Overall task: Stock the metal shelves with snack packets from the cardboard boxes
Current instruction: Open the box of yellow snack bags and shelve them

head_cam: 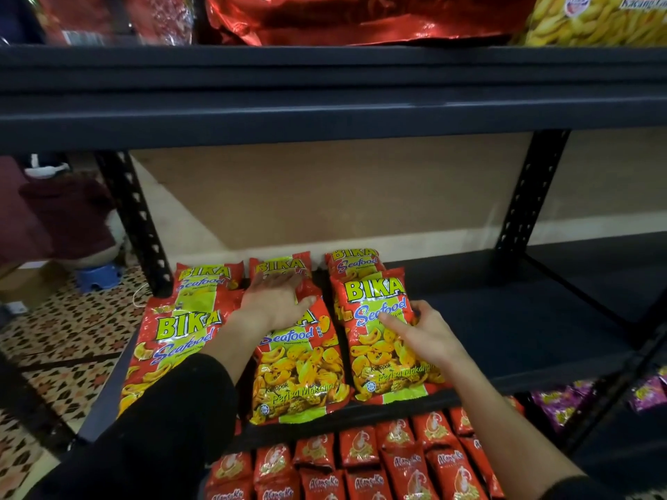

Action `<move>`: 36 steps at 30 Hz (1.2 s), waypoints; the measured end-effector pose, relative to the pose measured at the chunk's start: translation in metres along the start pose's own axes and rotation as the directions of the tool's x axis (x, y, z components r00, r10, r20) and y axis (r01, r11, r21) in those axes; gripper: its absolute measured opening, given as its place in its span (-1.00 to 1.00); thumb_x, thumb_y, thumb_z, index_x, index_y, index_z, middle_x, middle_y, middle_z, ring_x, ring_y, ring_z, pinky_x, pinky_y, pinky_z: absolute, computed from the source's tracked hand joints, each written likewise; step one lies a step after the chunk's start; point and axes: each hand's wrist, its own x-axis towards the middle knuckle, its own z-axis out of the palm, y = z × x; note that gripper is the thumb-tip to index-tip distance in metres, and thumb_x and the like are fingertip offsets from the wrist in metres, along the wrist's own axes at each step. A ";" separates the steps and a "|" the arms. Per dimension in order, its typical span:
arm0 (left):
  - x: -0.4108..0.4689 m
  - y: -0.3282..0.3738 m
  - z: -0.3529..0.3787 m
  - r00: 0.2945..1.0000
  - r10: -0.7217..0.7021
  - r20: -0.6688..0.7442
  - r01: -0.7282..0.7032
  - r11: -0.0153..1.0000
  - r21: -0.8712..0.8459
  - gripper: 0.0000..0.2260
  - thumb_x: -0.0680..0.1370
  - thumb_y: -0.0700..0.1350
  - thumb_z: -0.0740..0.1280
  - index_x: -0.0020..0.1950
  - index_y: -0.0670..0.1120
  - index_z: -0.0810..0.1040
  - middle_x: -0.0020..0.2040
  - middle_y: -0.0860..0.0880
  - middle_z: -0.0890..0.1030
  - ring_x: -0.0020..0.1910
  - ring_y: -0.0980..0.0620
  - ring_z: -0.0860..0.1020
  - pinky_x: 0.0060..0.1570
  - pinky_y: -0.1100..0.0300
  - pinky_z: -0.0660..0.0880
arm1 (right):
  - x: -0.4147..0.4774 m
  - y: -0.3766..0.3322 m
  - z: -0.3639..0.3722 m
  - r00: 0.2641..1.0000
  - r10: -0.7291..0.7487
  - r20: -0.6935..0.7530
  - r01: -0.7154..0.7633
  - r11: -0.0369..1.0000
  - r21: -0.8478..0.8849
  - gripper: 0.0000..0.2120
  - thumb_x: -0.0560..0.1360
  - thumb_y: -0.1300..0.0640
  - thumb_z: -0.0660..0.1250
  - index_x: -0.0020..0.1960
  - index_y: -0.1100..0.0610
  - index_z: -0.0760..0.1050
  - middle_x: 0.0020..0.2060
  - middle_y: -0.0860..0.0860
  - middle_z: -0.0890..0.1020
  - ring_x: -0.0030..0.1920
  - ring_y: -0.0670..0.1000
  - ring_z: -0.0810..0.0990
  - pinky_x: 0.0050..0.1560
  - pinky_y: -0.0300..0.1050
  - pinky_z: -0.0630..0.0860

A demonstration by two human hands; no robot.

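Several red and yellow Bika Seafood snack packets lie flat on the dark metal shelf [512,319] in front of me. My left hand [276,304] lies flat, fingers straight, pressing on the middle packet [299,377]. My right hand [426,332] holds the right edge of the right-hand packet [379,341], thumb on top and fingers curled at its side. Another packet [169,341] lies at the left, partly under my black sleeve. Three more packets sit behind, against the back.
The shelf's right half is bare. Below, a lower shelf holds small red packets [361,460] and purple ones [563,402]. The shelf above carries big red [361,16] and yellow bags [595,19]. Black uprights [523,196] flank the bay. Patterned floor lies left.
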 end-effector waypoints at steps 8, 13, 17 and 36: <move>-0.018 0.007 -0.012 0.996 -0.034 -0.085 0.015 0.977 -0.211 -0.47 0.63 0.26 0.08 0.45 -0.06 0.34 0.34 -0.15 0.50 0.37 -0.17 0.44 0.44 -0.11 0.27 | -0.004 0.001 -0.004 1.000 0.007 -0.006 -0.007 1.000 -0.015 -0.19 0.38 -0.36 0.42 0.46 0.05 0.30 0.12 -0.07 0.62 0.06 -0.01 0.66 0.18 0.13 0.59; -0.039 0.022 -0.021 0.980 -0.066 -0.188 -0.007 0.930 -0.367 -0.57 0.62 0.20 0.18 0.23 -0.12 0.51 -0.16 -0.08 0.61 -0.10 -0.06 0.62 -0.07 0.05 0.55 | -0.013 0.000 -0.011 0.997 -0.034 -0.073 0.029 0.997 -0.075 -0.22 0.43 -0.34 0.38 0.49 0.04 0.27 0.15 -0.03 0.57 0.10 0.03 0.62 0.19 0.14 0.57; -0.062 0.037 -0.020 0.968 -0.026 -0.250 -0.100 0.872 -0.478 -0.57 0.62 0.11 0.26 0.43 -0.06 0.42 0.42 -0.11 0.41 0.43 -0.09 0.35 0.39 0.04 0.28 | -0.038 0.006 -0.027 0.984 -0.075 -0.162 0.053 0.990 -0.134 -0.32 0.46 -0.27 0.40 0.44 0.05 0.36 0.24 0.07 0.58 0.18 0.07 0.60 0.22 0.08 0.55; -0.336 0.233 0.157 0.878 0.433 0.203 -0.201 0.719 -0.666 -0.76 0.61 -0.04 0.32 0.24 -0.07 0.57 0.17 0.06 0.54 0.14 0.10 0.53 0.04 0.27 0.39 | -0.363 0.219 -0.079 0.960 0.194 -0.201 -0.229 0.958 -0.172 -0.69 0.55 0.09 0.41 0.24 0.19 0.55 0.09 0.09 0.61 0.09 0.05 0.59 -0.13 -0.37 0.39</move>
